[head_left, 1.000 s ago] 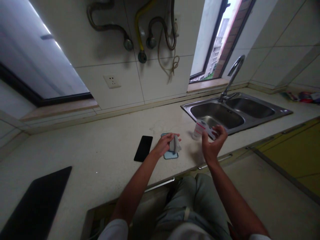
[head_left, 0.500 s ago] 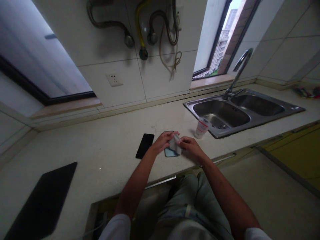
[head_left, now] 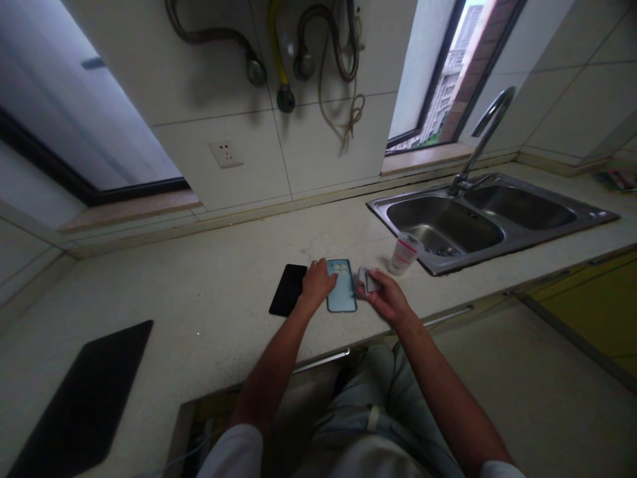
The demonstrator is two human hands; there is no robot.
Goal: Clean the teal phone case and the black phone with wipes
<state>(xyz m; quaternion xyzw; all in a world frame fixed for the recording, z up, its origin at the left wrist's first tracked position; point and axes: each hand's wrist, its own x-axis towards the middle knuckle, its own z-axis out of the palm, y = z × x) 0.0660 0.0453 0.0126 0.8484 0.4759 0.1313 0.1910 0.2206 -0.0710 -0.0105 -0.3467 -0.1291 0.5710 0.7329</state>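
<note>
A light blue phone case (head_left: 342,294) lies flat on the pale countertop (head_left: 209,292), camera holes toward the wall. My left hand (head_left: 315,284) rests on its left edge, fingers curled down against it. My right hand (head_left: 383,297) is just right of the case, closed on a small grey cloth (head_left: 367,281). A black phone (head_left: 288,299) lies face down to the left of my left hand. A small white cup with a red band (head_left: 403,253) stands beside the sink.
A steel double sink (head_left: 490,219) with a curved tap (head_left: 482,136) sits at the right. A black flat panel (head_left: 79,392) is set into the counter at the near left. A wall socket (head_left: 222,153) and hoses hang above. Yellow cabinet doors (head_left: 597,305) lie below right.
The grey cloth passed from my left hand to my right. My left hand dropped onto the blue case, which now lies uncovered. Earlier my right hand moved in from the cup.
</note>
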